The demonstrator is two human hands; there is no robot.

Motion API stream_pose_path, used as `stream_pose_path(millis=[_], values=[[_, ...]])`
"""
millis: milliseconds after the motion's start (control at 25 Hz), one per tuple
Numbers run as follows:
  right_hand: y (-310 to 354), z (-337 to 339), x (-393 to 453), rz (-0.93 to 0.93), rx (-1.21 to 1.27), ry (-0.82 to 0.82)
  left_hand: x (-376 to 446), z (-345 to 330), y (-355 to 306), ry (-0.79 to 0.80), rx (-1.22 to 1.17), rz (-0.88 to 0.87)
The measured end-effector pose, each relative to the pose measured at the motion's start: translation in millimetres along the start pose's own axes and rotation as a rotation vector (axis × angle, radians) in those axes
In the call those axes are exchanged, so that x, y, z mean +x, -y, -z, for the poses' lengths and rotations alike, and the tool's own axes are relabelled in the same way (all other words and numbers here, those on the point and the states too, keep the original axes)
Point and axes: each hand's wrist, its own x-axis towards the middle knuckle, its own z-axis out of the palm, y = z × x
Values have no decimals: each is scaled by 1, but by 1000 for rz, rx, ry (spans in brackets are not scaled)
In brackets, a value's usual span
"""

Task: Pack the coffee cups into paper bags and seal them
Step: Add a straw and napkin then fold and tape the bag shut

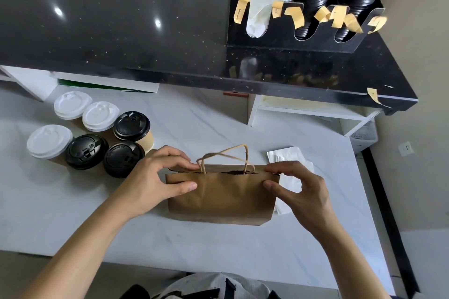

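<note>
A brown paper bag [226, 196] with twisted paper handles stands on the white table [218, 245], its mouth nearly closed with a dark slit showing inside. My left hand [155, 177] pinches the bag's top left edge between thumb and fingers. My right hand [301, 189] pinches the top right corner the same way. To the left stand several lidded coffee cups: three with white lids [49, 141] and three with black lids [124, 159].
A black counter [121, 39] runs behind the table, carrying a black organiser [303, 39] with stacked black lids and tan sticker strips [295, 16] stuck along its front. White napkins or bags [286, 153] lie behind the brown bag on the right.
</note>
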Motion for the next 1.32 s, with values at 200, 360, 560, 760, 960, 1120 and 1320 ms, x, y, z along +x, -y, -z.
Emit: stream_pose_path(millis=[200, 360, 560, 760, 960, 1120, 1320], values=[[-2, -2, 3, 17, 72, -7, 5, 0, -10, 15, 106, -22], [-4, -3, 6, 33, 151, -11, 19, -7, -32, 24, 296, -119], [-3, -4, 11, 38, 144, -7, 35, -30, -59, 6, 222, -141], [-5, -6, 12, 40, 120, -38, 38, -56, -76, -36, 114, -50], [-4, -5, 11, 21, 122, -32, 42, -65, -84, -80, 140, 54], [2, -6, 10, -29, 38, -36, 41, -69, -86, -81, 130, 83], [17, 27, 21, -103, 107, 187, 39, -70, -85, -69, 90, 116]])
